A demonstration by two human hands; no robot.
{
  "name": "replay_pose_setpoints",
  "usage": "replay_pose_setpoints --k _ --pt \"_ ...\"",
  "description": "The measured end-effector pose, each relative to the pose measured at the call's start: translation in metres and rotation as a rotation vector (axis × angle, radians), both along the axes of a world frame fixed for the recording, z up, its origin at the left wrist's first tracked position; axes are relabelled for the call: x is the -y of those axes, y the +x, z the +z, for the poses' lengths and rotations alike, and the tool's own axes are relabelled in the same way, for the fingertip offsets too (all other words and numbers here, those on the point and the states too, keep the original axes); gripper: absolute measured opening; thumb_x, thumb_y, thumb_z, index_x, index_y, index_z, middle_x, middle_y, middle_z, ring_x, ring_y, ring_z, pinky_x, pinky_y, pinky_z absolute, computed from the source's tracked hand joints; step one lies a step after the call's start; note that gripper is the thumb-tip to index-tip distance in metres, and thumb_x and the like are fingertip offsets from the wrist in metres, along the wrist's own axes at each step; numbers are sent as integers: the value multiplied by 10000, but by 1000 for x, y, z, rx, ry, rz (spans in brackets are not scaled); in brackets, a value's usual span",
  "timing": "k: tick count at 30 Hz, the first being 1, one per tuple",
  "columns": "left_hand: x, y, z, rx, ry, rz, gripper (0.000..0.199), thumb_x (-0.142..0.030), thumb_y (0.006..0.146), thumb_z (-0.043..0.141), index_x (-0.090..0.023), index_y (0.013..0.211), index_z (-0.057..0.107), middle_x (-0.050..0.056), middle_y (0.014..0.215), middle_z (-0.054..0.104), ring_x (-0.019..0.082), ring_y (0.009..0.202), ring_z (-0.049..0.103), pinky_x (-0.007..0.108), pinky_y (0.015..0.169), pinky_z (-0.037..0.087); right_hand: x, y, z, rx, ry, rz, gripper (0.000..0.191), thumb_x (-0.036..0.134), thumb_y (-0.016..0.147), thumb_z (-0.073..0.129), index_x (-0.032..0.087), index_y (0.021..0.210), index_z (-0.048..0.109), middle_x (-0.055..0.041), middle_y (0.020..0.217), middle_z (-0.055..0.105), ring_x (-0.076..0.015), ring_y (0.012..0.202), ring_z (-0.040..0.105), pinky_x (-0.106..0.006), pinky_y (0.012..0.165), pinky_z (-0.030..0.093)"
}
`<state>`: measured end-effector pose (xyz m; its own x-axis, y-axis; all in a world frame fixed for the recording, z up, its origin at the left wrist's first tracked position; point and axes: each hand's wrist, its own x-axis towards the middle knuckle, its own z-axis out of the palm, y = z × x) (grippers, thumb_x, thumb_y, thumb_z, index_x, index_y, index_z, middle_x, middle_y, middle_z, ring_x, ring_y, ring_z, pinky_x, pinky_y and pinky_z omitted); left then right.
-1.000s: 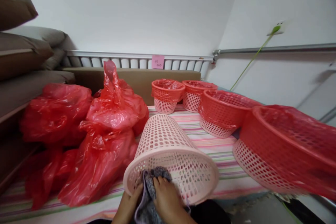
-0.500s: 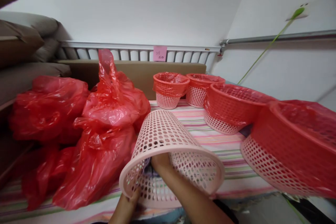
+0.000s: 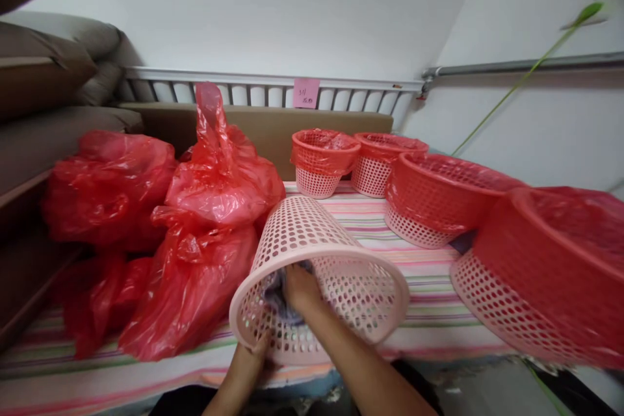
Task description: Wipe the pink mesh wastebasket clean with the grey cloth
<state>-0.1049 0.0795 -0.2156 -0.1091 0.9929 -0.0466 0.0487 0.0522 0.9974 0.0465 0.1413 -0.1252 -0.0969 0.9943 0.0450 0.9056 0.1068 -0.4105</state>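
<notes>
A pale pink perforated wastebasket (image 3: 303, 227) lies tilted on its side on the striped cloth, its open mouth toward me. My left hand (image 3: 258, 346) grips the rim at the lower left, thumb over the edge and the other fingers hidden below. Inside the basket, my right hand (image 3: 299, 289) is closed on a bunched greyish-purple cloth (image 3: 277, 296), which lies against the left inner wall.
Several red plastic bags (image 3: 195, 299), knotted and bulging, stand at left. Along the right are several pink baskets with red liners (image 3: 325, 159). A radiator (image 3: 234, 92) with a pink note (image 3: 306, 92) runs behind. Grey-brown cushions (image 3: 39, 68) are stacked at far left.
My right hand and the cloth have come outward toward the basket's mouth, showing more of both. The basket's mouth has tipped slightly upward. The whole view has shifted a little.
</notes>
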Motion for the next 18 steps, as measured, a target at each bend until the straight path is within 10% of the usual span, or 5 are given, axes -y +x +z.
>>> replay_pose_setpoints --k 8,18 --pt "11 7 15 89 54 -16 537 -486 606 664 -188 1052 636 111 1204 642 327 1205 503 489 1090 294 105 13 -12 263 -8 174 388 137 618 536 175 1002 586 -99 930 634 -255 848 600 -351 737 469" --pt "15 -13 34 7 132 -162 559 -463 710 638 -172 1184 582 127 1312 556 321 1279 418 504 1120 217 58 13 -5 175 -21 26 317 89 747 429 124 1018 590 -156 954 638 -256 879 611 -364 765 458"
